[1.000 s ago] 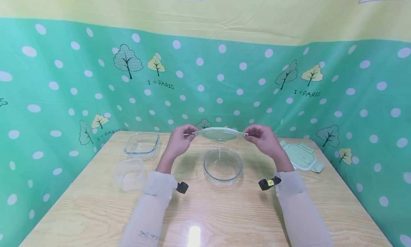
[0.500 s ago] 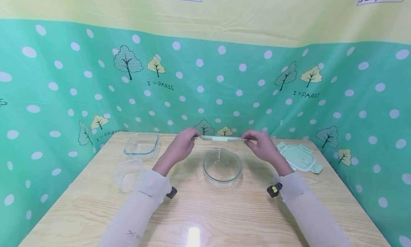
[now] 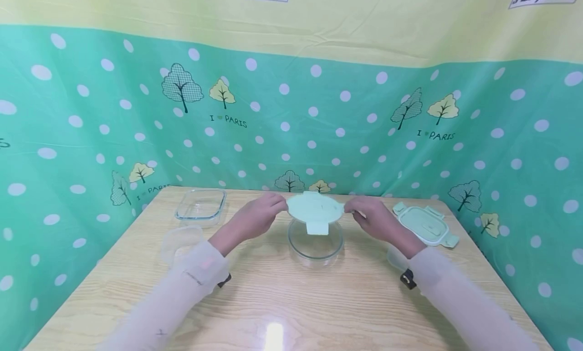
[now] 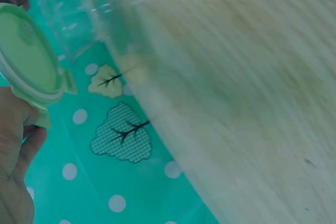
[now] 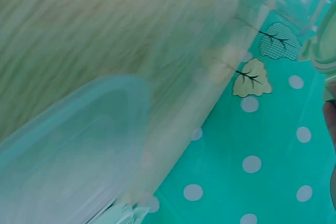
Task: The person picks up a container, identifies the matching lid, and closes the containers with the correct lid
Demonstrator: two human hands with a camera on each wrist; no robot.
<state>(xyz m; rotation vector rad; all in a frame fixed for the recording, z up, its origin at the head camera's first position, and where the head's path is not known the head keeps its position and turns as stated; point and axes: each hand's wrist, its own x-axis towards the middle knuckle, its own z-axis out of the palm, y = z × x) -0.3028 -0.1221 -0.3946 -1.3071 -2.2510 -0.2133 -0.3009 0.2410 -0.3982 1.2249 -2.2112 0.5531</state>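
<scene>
A round pale green lid (image 3: 314, 208) with side flaps is held up between both hands, its top tilted toward the head camera. My left hand (image 3: 257, 217) pinches the flap on its left side, and my right hand (image 3: 373, 219) pinches the opposite one. Below the lid, a round clear glass bowl (image 3: 315, 257) stands on the table; the lid overlaps its far rim in the head view. The left wrist view has the lid (image 4: 30, 51) at its left edge over the left hand (image 4: 16, 150). Only a sliver of lid (image 5: 326, 43) shows in the right wrist view.
A square glass container (image 3: 200, 211) sits at the back left of the wooden table (image 3: 319, 310). Nearer is a frosted plastic container (image 3: 175, 244), partly behind the left sleeve. On the right lies a green lid (image 3: 423, 223). A translucent piece (image 3: 396, 260) is mostly behind the right forearm.
The lid has tipped from underside showing, through edge-on, to top showing. It has come down toward the bowl, both hands lowering with it and the forearms spreading outward.
</scene>
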